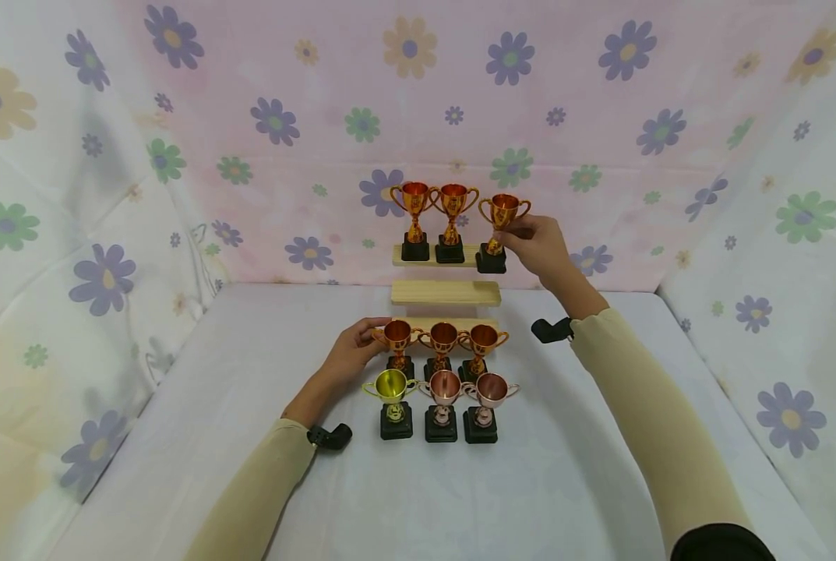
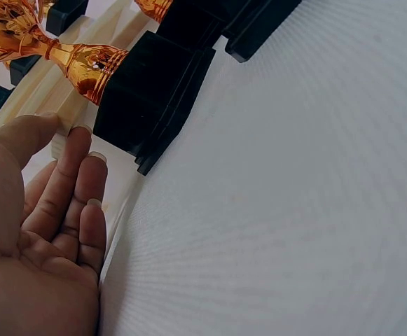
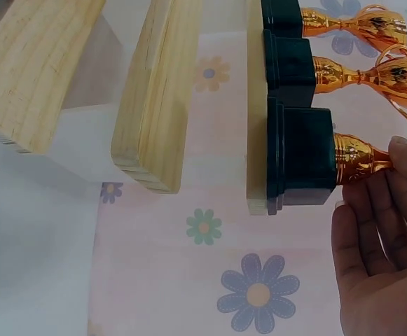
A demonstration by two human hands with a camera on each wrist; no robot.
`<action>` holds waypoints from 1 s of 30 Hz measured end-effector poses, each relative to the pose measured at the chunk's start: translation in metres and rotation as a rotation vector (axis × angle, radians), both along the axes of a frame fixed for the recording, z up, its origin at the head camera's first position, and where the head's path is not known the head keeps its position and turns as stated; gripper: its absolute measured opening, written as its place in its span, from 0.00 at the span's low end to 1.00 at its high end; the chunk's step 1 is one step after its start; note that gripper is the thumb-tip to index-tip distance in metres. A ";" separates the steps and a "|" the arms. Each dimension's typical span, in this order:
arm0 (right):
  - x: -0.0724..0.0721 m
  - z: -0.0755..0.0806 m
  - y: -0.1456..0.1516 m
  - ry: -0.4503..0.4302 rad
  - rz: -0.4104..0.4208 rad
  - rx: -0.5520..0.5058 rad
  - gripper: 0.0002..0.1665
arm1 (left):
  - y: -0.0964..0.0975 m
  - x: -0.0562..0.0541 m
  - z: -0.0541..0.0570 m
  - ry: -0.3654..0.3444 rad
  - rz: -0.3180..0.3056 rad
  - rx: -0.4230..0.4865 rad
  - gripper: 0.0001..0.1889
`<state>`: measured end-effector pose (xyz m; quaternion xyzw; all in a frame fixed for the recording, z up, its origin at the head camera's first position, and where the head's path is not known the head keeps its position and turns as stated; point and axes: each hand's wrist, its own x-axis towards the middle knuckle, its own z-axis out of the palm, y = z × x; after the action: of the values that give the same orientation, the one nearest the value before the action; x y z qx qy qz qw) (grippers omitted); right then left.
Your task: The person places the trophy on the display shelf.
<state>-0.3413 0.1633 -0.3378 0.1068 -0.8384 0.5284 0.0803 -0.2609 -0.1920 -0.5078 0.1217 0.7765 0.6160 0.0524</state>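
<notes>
Right hand [image 1: 540, 245] pinching a gold trophy [image 1: 504, 209] at the right end of the top shelf [image 3: 257, 154].
Thumb and fingers close on the narrow stem, probably because that leaves the black base [image 1: 491, 260] free to sit flat; whether the shelf bears its full weight I cannot tell. Just left of this grip, two matching trophies [image 1: 453, 198] stand side by side on the same board. Below it come the middle shelf [image 1: 446, 293] and the bottom shelf [image 3: 42, 70], whose left end the left hand [image 1: 350, 351] pinches, seemingly to steady it. Nearer the person, three gold trophies [image 1: 442, 335] stand in a row behind a yellow trophy [image 1: 392, 386] and two pink trophies [image 1: 444, 386], all on the white table [image 1: 361, 506]. No brand or writing is legible.
</notes>
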 end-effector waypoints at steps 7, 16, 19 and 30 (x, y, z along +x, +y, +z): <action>-0.007 -0.001 -0.003 -0.010 -0.014 0.014 0.18 | 0.000 0.001 -0.001 -0.005 0.001 0.001 0.23; -0.013 0.001 -0.008 -0.050 -0.002 -0.008 0.20 | -0.001 0.001 -0.001 0.027 -0.003 -0.023 0.23; -0.014 0.002 -0.008 -0.059 0.000 -0.017 0.19 | -0.001 -0.001 -0.001 0.026 0.000 -0.024 0.23; -0.014 0.004 -0.015 -0.055 -0.012 -0.031 0.17 | 0.000 0.000 0.000 0.030 -0.012 -0.017 0.23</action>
<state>-0.3557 0.1483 -0.3335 0.0859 -0.8327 0.5436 0.0618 -0.2611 -0.1922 -0.5081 0.1353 0.7816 0.6073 0.0455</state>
